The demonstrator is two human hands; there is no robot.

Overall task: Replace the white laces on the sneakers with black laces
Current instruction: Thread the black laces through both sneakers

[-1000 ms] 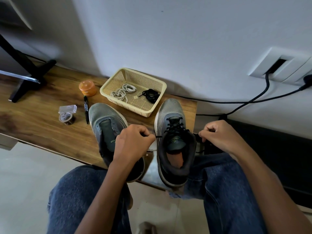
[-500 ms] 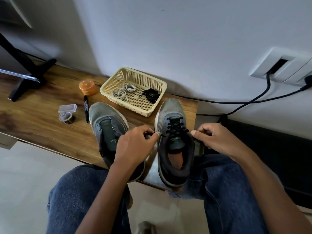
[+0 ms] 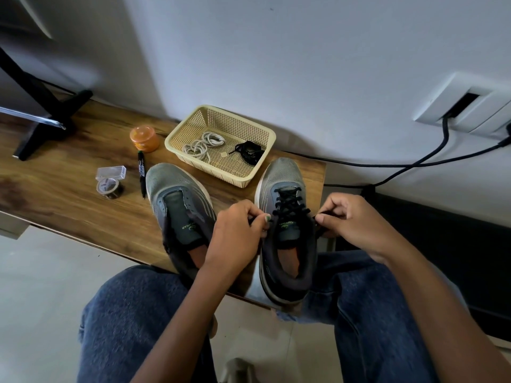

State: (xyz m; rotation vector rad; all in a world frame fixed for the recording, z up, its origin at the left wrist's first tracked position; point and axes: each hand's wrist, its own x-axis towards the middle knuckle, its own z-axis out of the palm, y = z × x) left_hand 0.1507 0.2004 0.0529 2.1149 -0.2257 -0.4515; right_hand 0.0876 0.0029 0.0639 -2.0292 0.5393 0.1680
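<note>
While your left hand (image 3: 237,233) and right hand (image 3: 351,222) each pinch a black lace (image 3: 287,201) end, the right sneaker (image 3: 287,230) sits on the wooden bench (image 3: 69,194), toe toward the wall, heel toward you.

Only semi-legible text: green lettering plus a small swoosh logo on the dark tongue of each grey mesh sneaker (image 3: 177,205) (image 3: 286,214), seen upside down, ends "...WEAR". Black marker pen (image 3: 142,172) has white label print, too small to read.
</note>
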